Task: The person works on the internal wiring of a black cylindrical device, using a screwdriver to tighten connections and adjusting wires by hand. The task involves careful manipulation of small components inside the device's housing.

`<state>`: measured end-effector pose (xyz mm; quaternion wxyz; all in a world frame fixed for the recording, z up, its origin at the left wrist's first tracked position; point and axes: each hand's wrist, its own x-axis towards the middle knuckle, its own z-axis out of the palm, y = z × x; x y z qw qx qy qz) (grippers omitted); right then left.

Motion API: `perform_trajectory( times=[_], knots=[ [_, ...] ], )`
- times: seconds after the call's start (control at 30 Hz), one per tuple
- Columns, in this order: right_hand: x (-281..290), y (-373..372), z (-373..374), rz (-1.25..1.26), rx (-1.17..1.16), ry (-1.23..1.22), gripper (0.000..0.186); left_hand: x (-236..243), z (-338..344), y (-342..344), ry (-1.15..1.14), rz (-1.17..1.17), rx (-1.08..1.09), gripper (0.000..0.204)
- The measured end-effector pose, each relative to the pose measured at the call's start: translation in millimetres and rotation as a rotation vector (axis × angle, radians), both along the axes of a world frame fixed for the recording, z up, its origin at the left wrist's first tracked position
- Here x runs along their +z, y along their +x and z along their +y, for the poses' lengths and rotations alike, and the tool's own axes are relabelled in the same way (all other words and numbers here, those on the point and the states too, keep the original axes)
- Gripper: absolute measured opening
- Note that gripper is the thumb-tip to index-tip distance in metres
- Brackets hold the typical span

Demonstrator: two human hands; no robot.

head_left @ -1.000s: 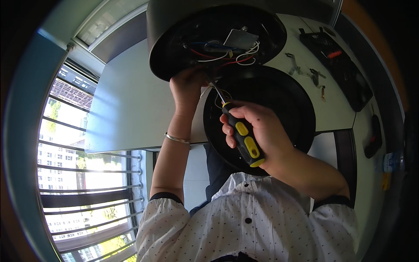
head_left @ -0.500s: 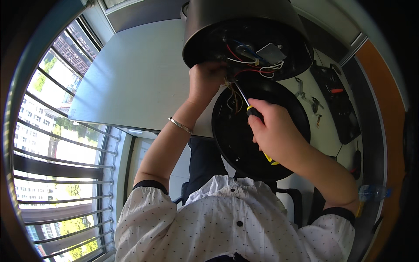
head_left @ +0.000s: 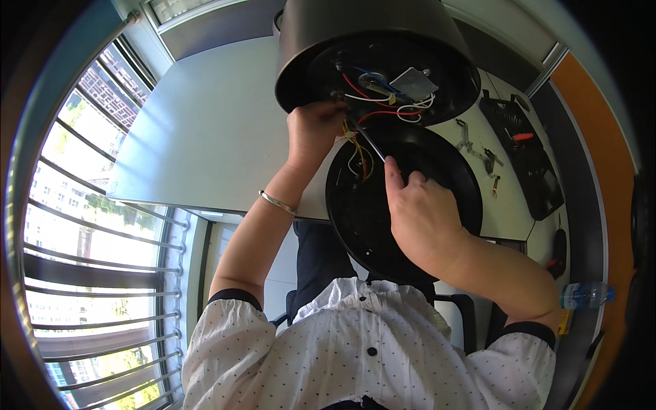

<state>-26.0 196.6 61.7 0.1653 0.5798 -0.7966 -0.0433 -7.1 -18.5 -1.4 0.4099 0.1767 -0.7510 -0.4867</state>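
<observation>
A dark cylindrical appliance housing (head_left: 369, 24) lies on its side at the back of the table, its wired underside facing me. Red, white and blue wires (head_left: 372, 100) run inside it beside a silver metal plate (head_left: 415, 83). My left hand (head_left: 316, 133) is closed at the housing's lower left rim; its fingertips pinch at the wire bundle, and what exactly they hold is hidden. In my right hand (head_left: 429, 213) is a screwdriver (head_left: 370, 141), index finger stretched along it, tip near my left fingers. A round black base cover (head_left: 362, 225) sits below, with yellowish and white wires (head_left: 362, 158) rising from it.
On the right of the table lie several small metal parts (head_left: 489, 160) and a black tool case (head_left: 523, 154) with a red-handled tool (head_left: 522, 137). A plastic bottle (head_left: 586, 296) is at the far right. Barred windows (head_left: 102, 273) line the left side.
My right hand has turned its back upward, hiding the screwdriver's handle, and its index finger now stretches along the tool. My left hand stays near the rim. The view has shifted slightly.
</observation>
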Motion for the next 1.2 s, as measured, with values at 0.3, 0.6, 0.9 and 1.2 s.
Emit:
perform_trajectory(
  times=[0.3,0.6,0.9,1.2],
  knots=[
    [0.3,-19.9,7.9,-0.392,0.015,-0.135,0.015,0.9,1.7,-3.8,0.077,0.045,-0.024,0.017],
    [10.9,-39.1,25.5,-0.881,0.011,-0.251,0.011,6.6,1.1,-0.8,0.123,0.043,-0.109,0.016],
    [-0.9,-48.0,19.6,-0.993,0.059,-0.187,0.024,8.4,3.8,0.4,0.034,-0.053,-0.013,0.011],
    [-9.6,-55.4,11.8,-1.035,0.081,-0.21,0.025,7.8,4.3,0.6,0.049,-0.012,-0.038,0.01]
  ],
)
